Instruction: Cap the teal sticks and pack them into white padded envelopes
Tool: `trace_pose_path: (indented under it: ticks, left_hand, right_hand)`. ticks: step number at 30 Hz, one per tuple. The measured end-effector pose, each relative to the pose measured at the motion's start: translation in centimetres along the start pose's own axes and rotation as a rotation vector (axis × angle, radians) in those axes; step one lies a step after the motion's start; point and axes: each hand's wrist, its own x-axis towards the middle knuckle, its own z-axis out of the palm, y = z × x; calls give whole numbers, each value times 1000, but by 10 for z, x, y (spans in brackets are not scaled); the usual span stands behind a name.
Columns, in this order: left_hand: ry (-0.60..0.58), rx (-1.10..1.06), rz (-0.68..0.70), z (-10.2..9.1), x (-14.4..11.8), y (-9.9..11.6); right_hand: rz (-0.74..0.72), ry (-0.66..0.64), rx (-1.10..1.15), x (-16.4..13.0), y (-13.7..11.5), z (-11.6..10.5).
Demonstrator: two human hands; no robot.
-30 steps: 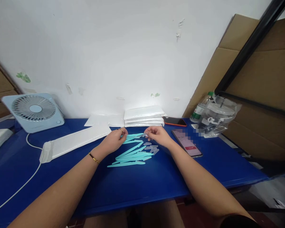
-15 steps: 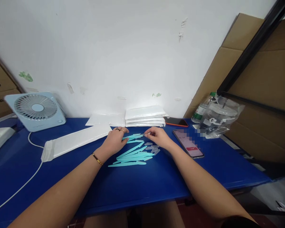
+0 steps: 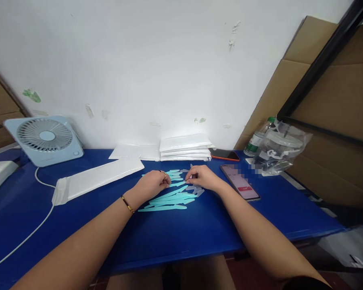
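My left hand [image 3: 153, 183] is closed on the handle of a turquoise eyebrow razor [image 3: 178, 184], which points right. At its blade end, my right hand [image 3: 203, 177] pinches what looks like a small clear blade cap, mostly hidden by the fingertips. Below the hands lies a loose pile of turquoise razors [image 3: 172, 200], fanned out with blade ends to the right. Several more razors [image 3: 176, 174] lie just beyond the left fingers. Loose clear caps [image 3: 199, 191] are scattered under and beside my right hand.
White padded mailers [image 3: 184, 143] are stacked against the wall; another long mailer [image 3: 99, 179] lies at left. A blue fan [image 3: 46, 139] with its cable stands far left. Right of my hands are a phone [image 3: 240, 183], a red-edged phone [image 3: 225, 154], a bottle [image 3: 255, 141] and a bagged cup [image 3: 281, 147].
My left hand has left the far razors and come nearer, now gripping a closer one. My right hand has shifted slightly down to that razor's blade end.
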Motion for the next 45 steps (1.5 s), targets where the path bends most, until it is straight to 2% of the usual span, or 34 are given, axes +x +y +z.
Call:
trace_pose_path:
  ticks: [7,10,13,15,18,20,23,27,32,37,45]
  left_hand:
    - [30,-4,-5,3,6,-10]
    - [34,7,-2,1,4,-9]
    - [90,10,12,-3,-1,1]
    - [73,-27,28,-5,-5,10]
    - [-37,-74,48,-5,-7,18]
    - [-79,-72,48,-3,-7,18]
    - [-57,-4,43,0,-5,13]
    - [11,180,43,1,-4,9]
    - [10,302,74,1,0,9]
    - [33,288,105,1,2,5]
    - [54,230,102,1,2,-3]
  right_hand:
    - [-45,33,-37,10,-12,17]
    - [-67,26,-42,12,-16,17]
    - [-52,57,-5,5,-12,1]
    - [-8,49,10,-2,-6,-16]
    - [74,-111,-6,-13,1,-36]
    - [119,-206,-22,-16,4,-41]
    - [155,-234,-37,-15,5,-35]
    - [156,-174,-33,-11,4,-24]
    - [79,-91,-36,-8,-2,-15]
    - [-3,-47,-45,-5,-6,-6]
    - [-5,-6,-60,0,-3,0]
